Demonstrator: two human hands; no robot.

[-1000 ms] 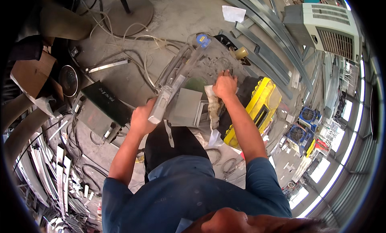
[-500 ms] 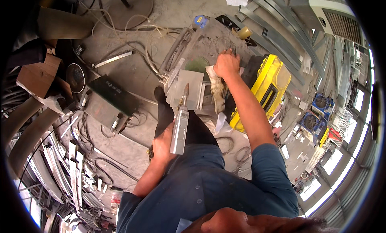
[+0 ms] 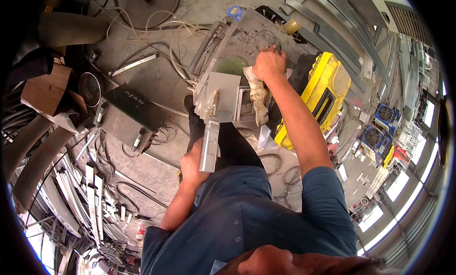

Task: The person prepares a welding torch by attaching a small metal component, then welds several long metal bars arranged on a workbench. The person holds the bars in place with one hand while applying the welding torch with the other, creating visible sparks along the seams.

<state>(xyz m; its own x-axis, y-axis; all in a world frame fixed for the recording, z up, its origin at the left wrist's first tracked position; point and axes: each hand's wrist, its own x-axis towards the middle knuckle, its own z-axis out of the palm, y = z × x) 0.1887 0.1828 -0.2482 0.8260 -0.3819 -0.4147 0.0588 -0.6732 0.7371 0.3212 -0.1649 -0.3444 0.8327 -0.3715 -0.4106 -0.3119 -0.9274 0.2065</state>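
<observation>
My left hand (image 3: 194,164) is wrapped round the grip of a silver, boxy welding gun (image 3: 209,147) with a copper-coloured nozzle. The gun points away from me, its nozzle over a flat grey metal plate (image 3: 229,85) at the near edge of a low worktable (image 3: 249,30). Whether the nozzle touches the plate I cannot tell. On the right of the tabletop rests my right hand (image 3: 269,65), its fingers bent and slightly apart; nothing shows in them. Against its thumb side lies a crumpled, dirty work glove (image 3: 258,99), hanging over the table's near edge.
A yellow tool case (image 3: 319,97) stands right of the table. At its far end are a blue tape measure (image 3: 235,12) and a yellowish roll (image 3: 290,26). Left lies a dark green metal box (image 3: 133,109) among cables. Metal profiles (image 3: 339,47) fill the far right floor.
The scene sits slightly higher in the picture. My left hand's welding gun has shifted a little left over the plate. The right hand stays beside the glove.
</observation>
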